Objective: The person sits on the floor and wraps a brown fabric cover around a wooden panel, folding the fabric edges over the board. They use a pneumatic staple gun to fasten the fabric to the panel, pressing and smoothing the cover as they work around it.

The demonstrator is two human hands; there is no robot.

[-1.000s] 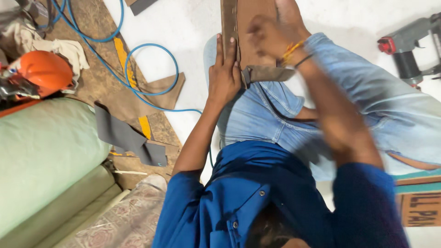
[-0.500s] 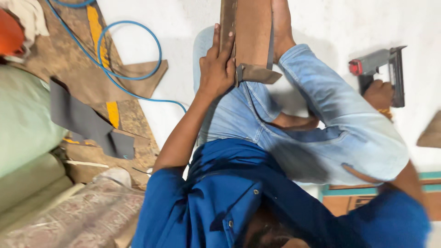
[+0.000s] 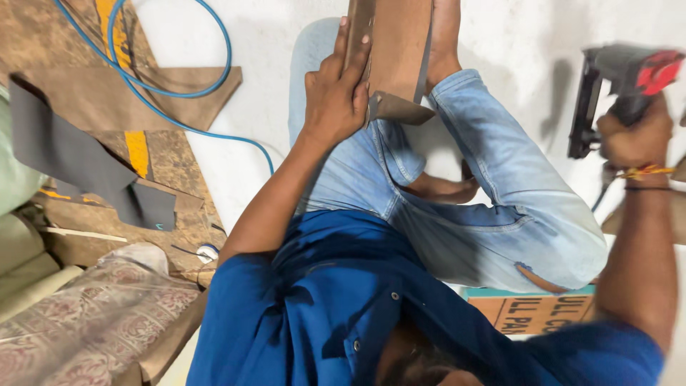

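- Left hand [image 3: 334, 96]: at 12 o'clock in the view, fingers extended and pressed flat along the left edge of a brown board [image 3: 391, 53]; palm against the board's side, thumb hidden. It steadies the piece, not wrapped round it.
- Right hand [image 3: 632, 136]: at 3 o'clock, closed in a full fist round the grip of a pneumatic nail gun [image 3: 614, 89]; a yellow-orange thread band sits at the wrist.
- Brown board: upright between the knees at 12 o'clock, running out of the top edge; a loose flap of brown sheet hangs from its lower end, just beside the left hand's heel.
- Nail gun: dark body with a red rear cap, long black magazine pointing down; held in the air at 2 to 3 o'clock, well apart from the board.
- Legs in light blue jeans [image 3: 493, 207]: folded around the board; a tear shows at the knee near 4 o'clock. A bare foot touches the board's right side.
- Blue shirt [image 3: 336, 300]: fills 6 o'clock.
- Blue air hose [image 3: 187, 89]: loops over the floor at 10 to 11 o'clock.
- Brown sheet offcut [image 3: 143, 96]: lies at 10 o'clock, under the hose.
- Dark grey strip [image 3: 71, 161]: at 9 o'clock, lying over the wooden surface.
- Patterned fabric [image 3: 86, 322]: at 7 o'clock.
- Cardboard box [image 3: 532, 311]: at 5 o'clock, partly under the knee.
- White floor [image 3: 514, 36]: bare behind board and tool.
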